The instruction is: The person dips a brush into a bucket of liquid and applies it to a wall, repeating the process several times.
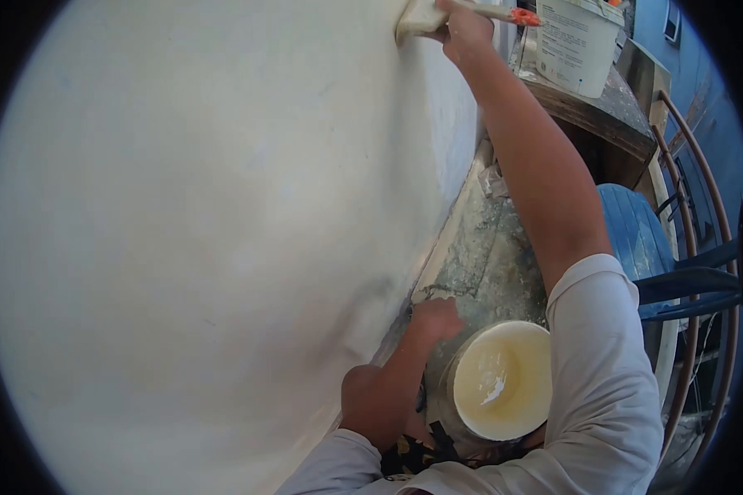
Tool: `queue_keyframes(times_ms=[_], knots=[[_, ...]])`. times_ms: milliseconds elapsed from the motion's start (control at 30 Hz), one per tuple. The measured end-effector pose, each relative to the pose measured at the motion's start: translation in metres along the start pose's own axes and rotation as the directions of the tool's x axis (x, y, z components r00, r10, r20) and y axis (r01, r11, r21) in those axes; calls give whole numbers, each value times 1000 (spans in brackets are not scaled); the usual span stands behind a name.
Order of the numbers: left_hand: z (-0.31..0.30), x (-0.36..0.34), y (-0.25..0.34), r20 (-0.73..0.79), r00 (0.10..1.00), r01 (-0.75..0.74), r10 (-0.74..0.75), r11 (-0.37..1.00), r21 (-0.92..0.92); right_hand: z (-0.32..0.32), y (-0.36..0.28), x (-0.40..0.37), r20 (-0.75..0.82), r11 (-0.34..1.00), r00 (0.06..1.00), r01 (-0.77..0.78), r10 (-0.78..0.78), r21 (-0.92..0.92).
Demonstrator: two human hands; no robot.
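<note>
At the top of the view my right hand is closed around a wide brush, whose bristles touch the pale wall. The brush's handle has an orange-red end and points right. Lower down, my left hand is closed near the wall's base, its fingers curled; whether it holds anything is too unclear to tell. Just right of it stands an open round bucket with pale yellowish liquid inside, partly covered by my right sleeve.
A white bucket with printed text stands on a worn wooden table at the upper right. Below that is a blue plastic chair. Curved brown metal rails run along the right. The floor is stained.
</note>
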State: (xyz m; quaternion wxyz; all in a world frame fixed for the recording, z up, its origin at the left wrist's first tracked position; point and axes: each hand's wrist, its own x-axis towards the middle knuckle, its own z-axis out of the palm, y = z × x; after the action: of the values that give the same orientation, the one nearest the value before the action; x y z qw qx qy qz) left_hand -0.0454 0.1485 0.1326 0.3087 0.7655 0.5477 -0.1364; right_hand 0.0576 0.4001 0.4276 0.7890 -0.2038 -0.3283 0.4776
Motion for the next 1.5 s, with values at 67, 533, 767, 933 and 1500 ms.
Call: queue_keyframes(times_ms=[67, 533, 767, 933, 1500], knots=[[-3, 1, 4, 7, 1000, -16, 16, 999, -29, 1, -26, 27, 189, 985, 975, 87, -115, 149], [21, -7, -8, -58, 998, -35, 27, 990, -133, -219, -10, -225, -151, 918, 948, -309, 279, -248], [107, -18, 8, 153, 987, -41, 52, 997, -72, -309, -95, -399, -169, 751, 955, -297, 245, -590], [161, -26, 14, -17, 994, -106, 105, 986, -126, -356, -104, -463, -145, 668, 963, -263, 227, -696], [259, 12, -30, -175, 933, 137, -314, 761, -634, -410, -99, -515, -289, 749, 948, -288, 134, -597]])
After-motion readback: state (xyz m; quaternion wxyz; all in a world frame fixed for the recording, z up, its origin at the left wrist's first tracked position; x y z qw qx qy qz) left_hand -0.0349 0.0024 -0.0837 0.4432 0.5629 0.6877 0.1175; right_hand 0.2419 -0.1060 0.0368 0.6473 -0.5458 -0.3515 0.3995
